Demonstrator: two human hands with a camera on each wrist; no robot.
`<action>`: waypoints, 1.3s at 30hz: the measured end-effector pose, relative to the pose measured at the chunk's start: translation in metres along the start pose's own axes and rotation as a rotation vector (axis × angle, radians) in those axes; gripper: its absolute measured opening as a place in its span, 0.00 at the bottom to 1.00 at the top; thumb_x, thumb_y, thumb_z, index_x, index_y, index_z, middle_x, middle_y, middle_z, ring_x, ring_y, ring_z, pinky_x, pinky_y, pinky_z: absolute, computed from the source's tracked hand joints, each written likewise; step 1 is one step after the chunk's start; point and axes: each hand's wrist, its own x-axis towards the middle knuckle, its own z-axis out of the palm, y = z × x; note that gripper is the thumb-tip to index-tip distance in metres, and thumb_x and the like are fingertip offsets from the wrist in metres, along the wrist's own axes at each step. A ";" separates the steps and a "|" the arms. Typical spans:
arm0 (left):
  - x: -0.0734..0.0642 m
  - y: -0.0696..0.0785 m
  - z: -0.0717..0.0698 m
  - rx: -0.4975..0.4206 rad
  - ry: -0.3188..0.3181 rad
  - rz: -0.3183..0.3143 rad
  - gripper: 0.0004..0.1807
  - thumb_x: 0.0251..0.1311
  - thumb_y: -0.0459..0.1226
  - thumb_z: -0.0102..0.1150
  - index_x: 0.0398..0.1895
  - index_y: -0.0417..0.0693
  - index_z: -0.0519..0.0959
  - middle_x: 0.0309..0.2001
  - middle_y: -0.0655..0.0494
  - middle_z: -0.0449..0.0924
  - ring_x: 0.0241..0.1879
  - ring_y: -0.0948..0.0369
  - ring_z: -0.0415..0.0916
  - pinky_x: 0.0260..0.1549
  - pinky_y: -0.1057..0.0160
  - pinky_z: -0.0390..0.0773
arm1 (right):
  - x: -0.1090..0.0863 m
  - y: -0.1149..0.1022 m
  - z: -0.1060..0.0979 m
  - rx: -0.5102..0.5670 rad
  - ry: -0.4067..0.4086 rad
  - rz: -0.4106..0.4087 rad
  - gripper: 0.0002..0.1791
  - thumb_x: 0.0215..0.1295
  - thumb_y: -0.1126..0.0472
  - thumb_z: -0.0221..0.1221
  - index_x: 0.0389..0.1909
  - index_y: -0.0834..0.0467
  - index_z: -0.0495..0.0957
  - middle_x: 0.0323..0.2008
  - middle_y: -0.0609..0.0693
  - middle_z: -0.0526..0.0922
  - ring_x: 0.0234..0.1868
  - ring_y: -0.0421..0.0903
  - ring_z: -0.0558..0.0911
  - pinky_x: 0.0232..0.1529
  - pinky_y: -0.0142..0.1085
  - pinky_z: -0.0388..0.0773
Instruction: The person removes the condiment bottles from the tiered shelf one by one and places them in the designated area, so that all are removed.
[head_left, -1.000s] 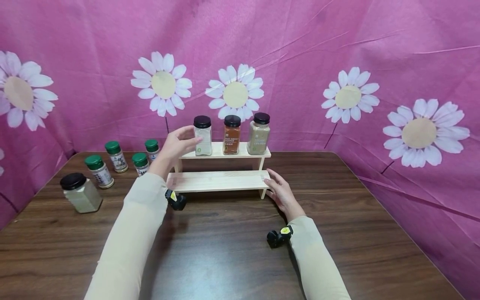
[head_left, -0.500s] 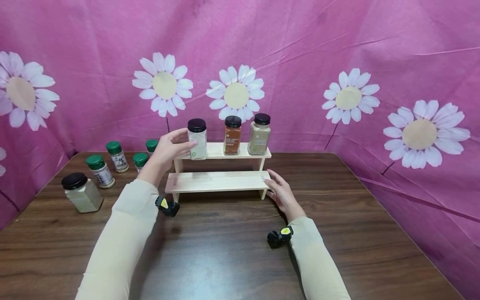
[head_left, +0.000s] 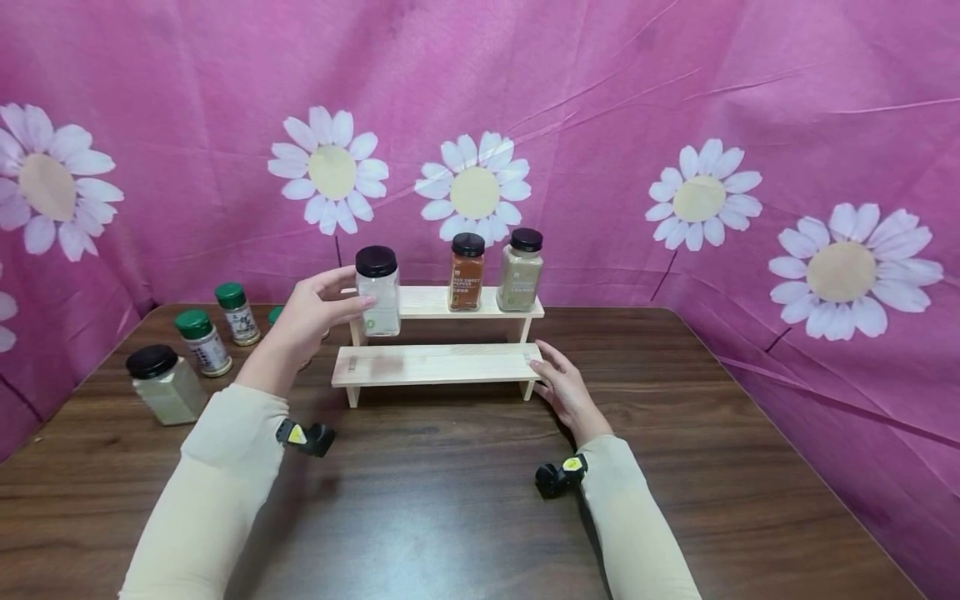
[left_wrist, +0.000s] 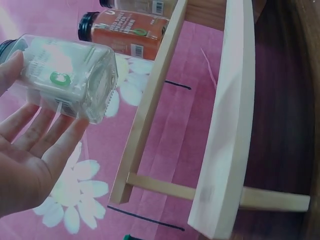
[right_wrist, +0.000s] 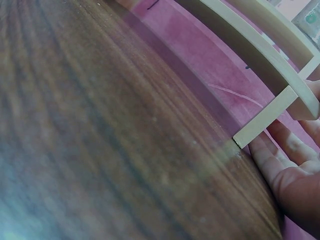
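In the head view my left hand (head_left: 300, 321) holds a clear spice jar (head_left: 382, 300) with a black lid and whitish contents, thumb in front and fingers behind. The left wrist view shows the jar's bottom (left_wrist: 104, 85) apart from the shelf boards. A two-tier pale wooden rack (head_left: 435, 365) stands on the table. My right hand (head_left: 566, 387) grips the right end of its lower board, thumb on top. On the upper board stand a red sweet pepper jar (head_left: 467, 279) and a jar of pale beige powder (head_left: 520, 277), both black-lidded.
To the left, a black-lidded jar of pale powder (head_left: 167, 387) stands on the brown table (head_left: 450, 500). Near it are green-capped shakers (head_left: 204, 343), some partly hidden behind my left arm. A pink cloth (head_left: 585, 108) with daisies hangs behind.
My left hand has carried the whitish jar off the upper board, leftward and toward me. My right hand stays at the rack's end.
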 end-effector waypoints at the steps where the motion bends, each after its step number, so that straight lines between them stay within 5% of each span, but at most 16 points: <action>1: -0.002 0.000 -0.001 -0.005 -0.001 0.002 0.33 0.49 0.37 0.61 0.60 0.40 0.60 0.48 0.50 0.69 0.47 0.59 0.67 0.45 0.61 0.70 | 0.000 0.000 0.000 -0.001 -0.001 0.001 0.29 0.60 0.67 0.49 0.63 0.58 0.53 0.51 0.58 0.63 0.39 0.39 0.74 0.45 0.38 0.68; 7: -0.019 -0.002 -0.011 0.008 0.004 -0.022 0.31 0.50 0.37 0.60 0.58 0.42 0.63 0.43 0.58 0.72 0.42 0.64 0.71 0.43 0.57 0.71 | 0.000 0.000 -0.001 0.005 0.002 0.006 0.29 0.60 0.67 0.49 0.63 0.58 0.54 0.53 0.58 0.61 0.39 0.40 0.74 0.47 0.39 0.68; 15: -0.041 -0.012 -0.030 -0.031 0.015 0.040 0.23 0.50 0.32 0.59 0.52 0.48 0.70 0.41 0.62 0.74 0.42 0.65 0.69 0.35 0.68 0.74 | 0.001 0.000 -0.001 -0.005 -0.003 -0.001 0.29 0.60 0.67 0.50 0.63 0.58 0.54 0.54 0.58 0.61 0.39 0.40 0.74 0.46 0.38 0.68; 25: -0.062 -0.022 -0.056 -0.229 0.021 0.040 0.20 0.51 0.23 0.53 0.42 0.56 0.74 0.39 0.61 0.75 0.38 0.68 0.72 0.36 0.70 0.74 | 0.001 0.000 -0.001 -0.003 -0.009 -0.002 0.29 0.60 0.67 0.50 0.63 0.57 0.54 0.53 0.58 0.62 0.40 0.40 0.74 0.45 0.37 0.69; 30: -0.069 -0.028 -0.066 -0.189 0.025 0.017 0.20 0.51 0.24 0.54 0.43 0.55 0.74 0.40 0.62 0.74 0.40 0.69 0.70 0.36 0.72 0.73 | 0.000 0.000 -0.001 -0.014 -0.011 0.000 0.30 0.60 0.67 0.50 0.63 0.58 0.53 0.53 0.58 0.61 0.40 0.39 0.74 0.46 0.37 0.69; 35: -0.076 -0.035 -0.075 -0.133 0.066 -0.017 0.27 0.50 0.24 0.55 0.56 0.44 0.64 0.39 0.67 0.72 0.40 0.73 0.68 0.35 0.74 0.72 | 0.000 -0.001 -0.001 -0.015 -0.009 0.001 0.30 0.60 0.67 0.49 0.63 0.58 0.53 0.54 0.58 0.61 0.40 0.39 0.74 0.46 0.37 0.68; 39: -0.076 -0.059 -0.093 -0.124 0.085 -0.028 0.33 0.49 0.28 0.58 0.60 0.40 0.58 0.41 0.66 0.72 0.42 0.72 0.67 0.35 0.73 0.73 | -0.001 -0.001 0.000 -0.018 0.001 0.011 0.29 0.60 0.66 0.49 0.63 0.57 0.54 0.53 0.58 0.61 0.40 0.39 0.74 0.45 0.37 0.69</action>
